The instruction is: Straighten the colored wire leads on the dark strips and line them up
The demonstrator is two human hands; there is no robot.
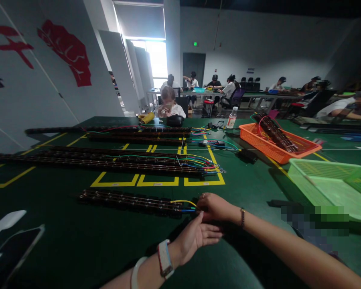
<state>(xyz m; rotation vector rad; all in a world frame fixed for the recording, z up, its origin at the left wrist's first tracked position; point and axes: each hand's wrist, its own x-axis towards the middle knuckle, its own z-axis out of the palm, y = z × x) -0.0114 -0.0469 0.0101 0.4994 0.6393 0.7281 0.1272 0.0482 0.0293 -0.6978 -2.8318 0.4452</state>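
Observation:
A short dark bundle of strips point(129, 202) lies across the green table in front of me, with yellow and blue wires point(185, 204) coming out of its right end. My right hand point(213, 206) is closed at the ends of these wires, its fingers curled; the wire tips are hidden in it. Just below, my left hand point(195, 237) is turned palm up with its fingers stretched out, its thumb near the right hand's fingertips, and nothing lies in the palm. Longer dark strips point(123, 162) with coloured wires and ring terminals point(222, 170) lie farther back.
An orange basket point(258, 145) holding dark strips and a green basket point(331, 172) stand at the right. A bottle point(232, 117) stands at the back. Yellow tape point(156, 184) marks the table point(108, 245). A person point(170, 104) sits across it; several people work farther back.

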